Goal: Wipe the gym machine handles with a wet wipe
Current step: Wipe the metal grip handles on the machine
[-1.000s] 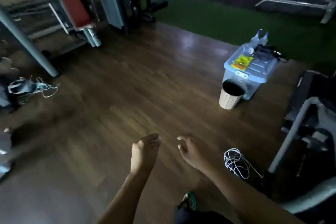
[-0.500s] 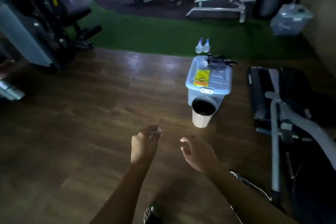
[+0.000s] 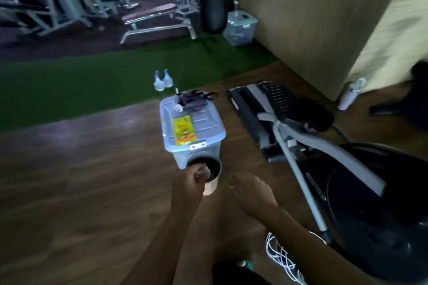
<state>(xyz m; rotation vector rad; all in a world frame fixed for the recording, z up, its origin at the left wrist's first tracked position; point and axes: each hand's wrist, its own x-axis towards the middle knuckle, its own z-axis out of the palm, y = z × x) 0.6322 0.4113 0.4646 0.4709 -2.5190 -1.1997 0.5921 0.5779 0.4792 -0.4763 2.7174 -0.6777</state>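
Left hand (image 3: 193, 177) pinches a small pale wad (likely the wet wipe (image 3: 205, 171)) over the bin (image 3: 212, 176), centre frame; right hand (image 3: 249, 188) hangs loosely open, empty.

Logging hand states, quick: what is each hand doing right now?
Left hand: closed on a small pale wad, probably the wipe, over the bin.
Right hand: open, empty.

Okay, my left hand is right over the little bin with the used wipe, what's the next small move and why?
Probably open the fingers and let the wipe drop. The left hand is closed on a small pale wad, likely the used wipe, directly above the open mouth of the bin in front of the lidded box. The right hand hangs free beside it, so nothing seems to block the drop.
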